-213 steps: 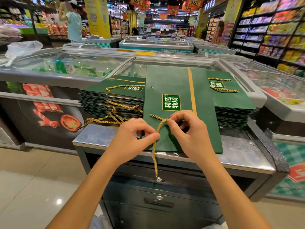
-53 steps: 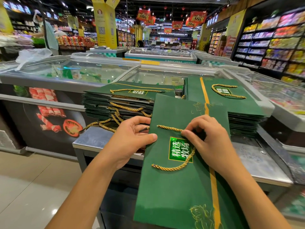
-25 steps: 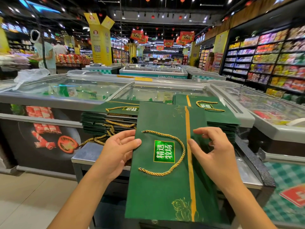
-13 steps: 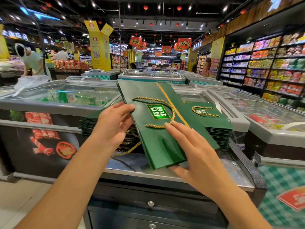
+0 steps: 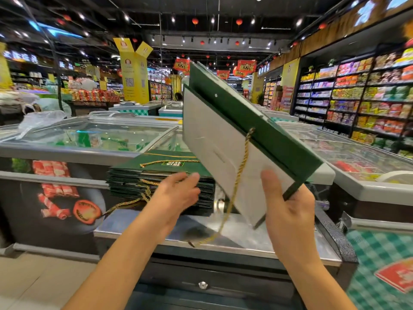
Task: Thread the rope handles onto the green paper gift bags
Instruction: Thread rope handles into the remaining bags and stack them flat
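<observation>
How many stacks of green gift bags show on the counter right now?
1. The stack lies on the metal counter, left of the raised bag in the right hand; that bag may hide another.

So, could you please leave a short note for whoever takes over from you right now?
Left grip: open, empty, by the stack.
Right grip: holds the bag up by its near corner, tilted, white inside showing.
Rope hangs from the bag, loose end over the counter.
Done: stack's top bag has a handle.
Left: probably thread this rope's free end and knot it.
</observation>
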